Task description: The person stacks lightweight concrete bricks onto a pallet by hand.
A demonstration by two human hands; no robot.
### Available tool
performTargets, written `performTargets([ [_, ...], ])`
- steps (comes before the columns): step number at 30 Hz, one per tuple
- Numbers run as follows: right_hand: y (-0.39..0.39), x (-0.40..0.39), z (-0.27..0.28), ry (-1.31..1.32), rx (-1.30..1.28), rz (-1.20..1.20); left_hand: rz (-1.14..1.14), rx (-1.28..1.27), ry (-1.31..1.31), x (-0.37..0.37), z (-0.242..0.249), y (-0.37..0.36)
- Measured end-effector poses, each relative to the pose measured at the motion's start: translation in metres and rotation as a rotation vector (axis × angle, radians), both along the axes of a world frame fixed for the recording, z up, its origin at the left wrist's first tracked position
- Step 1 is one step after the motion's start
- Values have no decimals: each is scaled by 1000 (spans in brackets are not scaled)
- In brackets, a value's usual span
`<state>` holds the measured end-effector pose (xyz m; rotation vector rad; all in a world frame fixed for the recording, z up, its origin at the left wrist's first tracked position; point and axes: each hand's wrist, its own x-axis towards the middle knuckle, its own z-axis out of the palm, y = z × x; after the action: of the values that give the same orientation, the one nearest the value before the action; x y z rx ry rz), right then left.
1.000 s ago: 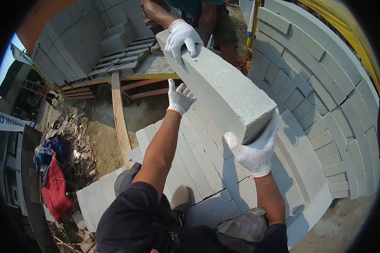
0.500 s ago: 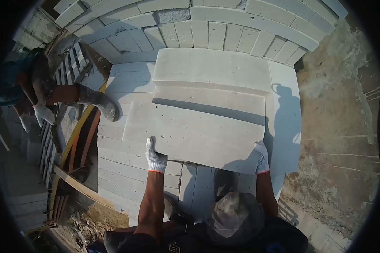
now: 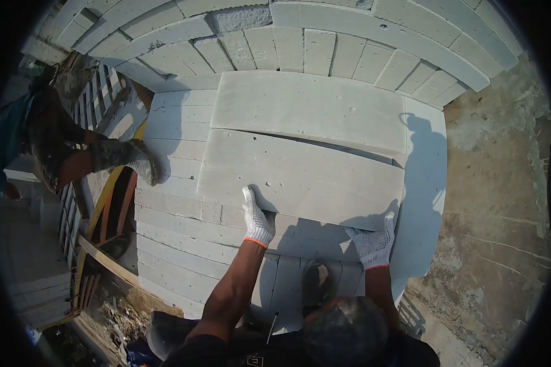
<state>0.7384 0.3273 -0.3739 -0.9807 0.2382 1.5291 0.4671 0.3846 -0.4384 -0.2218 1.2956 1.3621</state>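
Observation:
A long pale aerated concrete block lies flat on other blocks, its back edge against a second block at the left and a narrow wedge-shaped gap at the right. My left hand, in a white dotted glove, grips its front edge left of the middle, thumb on top and fingers partly hidden below the edge. At the front right corner is my gloved right hand, its thumb and fingers spread against the block rather than wrapped round it.
A stacked block wall curves along the back. Under me is a layer of flat blocks. On the left, another person's boot stands at the layer's edge, near a wooden pallet. Concrete ground lies lower on the right.
The block has moved back and slightly right, narrowing the gap to the block behind. My left hand moved with it; my right hand has spread from its side grip. The other person's leg shifted left.

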Motion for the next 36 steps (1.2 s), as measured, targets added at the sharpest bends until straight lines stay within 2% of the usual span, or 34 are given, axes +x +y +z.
performTargets([
  [3, 32, 22, -7, -48, 151, 22, 9, -33, -16, 19, -2, 16],
  [5, 40, 21, -5, -37, 238, 76, -132, -86, -137, 10, 5, 13],
  [6, 33, 19, 1, -62, 200, 55, -254, -166, -22, 6, 20, 11],
  [7, 25, 18, 3, -85, 170, 39, -223, -165, -9, -1, 11, 2],
  [9, 2, 23, -44, 61, -93, -94, -597, -77, 12, -31, -10, -5],
  [11, -17, -34, -39, 141, 46, 182, -1003, 51, 207, -69, 32, -21],
  [12, -26, -62, -36, 164, 128, 322, -1015, 39, 331, -91, 35, -36],
  [13, -25, -76, -59, 335, 278, 651, -1038, 13, 439, -116, 34, -49],
  [14, -25, -112, -46, -101, 245, 833, -958, 9, 472, -147, 35, -59],
  [15, -36, -143, -22, -563, 212, 951, -665, -36, 378, -176, 32, -72],
  [17, -23, -189, 18, -1187, 905, 1172, -136, -87, 218, -245, 1, -87],
  [19, -2, -232, 80, -1575, 1240, 1248, 310, 105, 135, -303, 32, -107],
  [20, 6, -255, 104, -1699, 1378, 1203, 522, 194, 96, -331, 46, -118],
  [21, 12, -278, 122, -1817, 1521, 1149, 566, 286, 110, -355, 64, -134],
  [22, 17, -302, 133, -1818, 1536, 1152, 647, 397, 126, -378, 75, -148],
  [24, 23, -347, 154, -1398, 1580, 1216, 914, 588, 58, -402, 116, -172],
  [25, 28, -370, 156, -1402, 1582, 1222, 999, 694, 77, -406, 134, -180],
  [27, 43, -415, 150, -774, 1037, 1561, 1051, 885, 77, -420, 149, -197],
  [28, 50, -431, 163, -782, 1032, 1546, 908, 874, 76, -428, 151, -200],
  [29, 56, -441, 180, -440, 766, 1553, 755, 858, 69, -433, 153, -196],
  [30, 59, -445, 189, -106, 501, 1504, 594, 888, 175, -428, 168, -180],
  [31, 55, -445, 191, -118, 488, 1472, 442, 694, 575, -439, 149, -165],
  [32, 48, -445, 190, -4, 473, 1477, 315, 447, 954, -450, 130, -150],
  [33, 43, -437, 188, 113, 453, 1469, 341, 421, 960, -448, 132, -133],
  [34, 40, -414, 192, 267, 346, 1481, 406, 520, 760, -445, 141, -118],
  [36, 48, -381, 164, 239, 345, 1428, 448, 647, 489, -446, 154, -92],
])
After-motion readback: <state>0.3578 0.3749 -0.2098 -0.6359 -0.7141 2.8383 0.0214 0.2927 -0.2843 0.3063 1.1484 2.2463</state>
